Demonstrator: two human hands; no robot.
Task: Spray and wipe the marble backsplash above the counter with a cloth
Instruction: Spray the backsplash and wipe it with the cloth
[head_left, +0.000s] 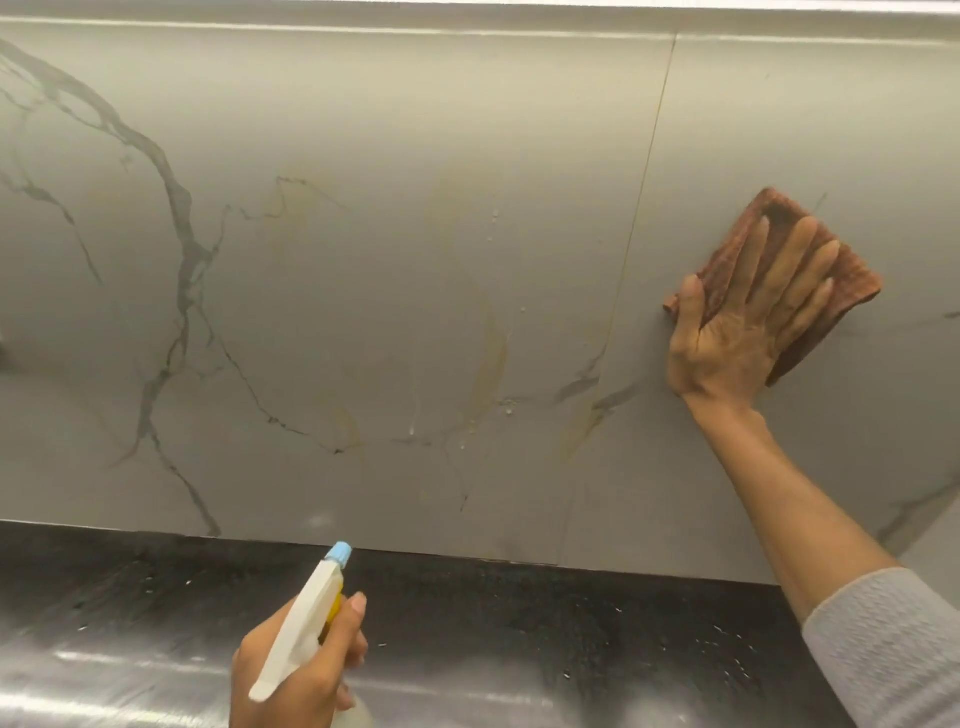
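Note:
The grey marble backsplash (395, 270) with dark veins fills most of the view; droplets and faint yellowish streaks sit near its middle. My right hand (743, 327) presses a folded reddish-brown cloth (836, 291) flat against the right panel, fingers straight and spread. My left hand (296, 670) grips a white spray bottle (306, 623) with a light blue nozzle at the bottom centre, a finger on the yellow trigger, nozzle pointing up toward the wall.
A dark glossy counter (519, 623) runs along the bottom, speckled with droplets. A vertical seam (644, 208) divides the two backsplash panels. A pale ledge (467, 10) runs along the top edge.

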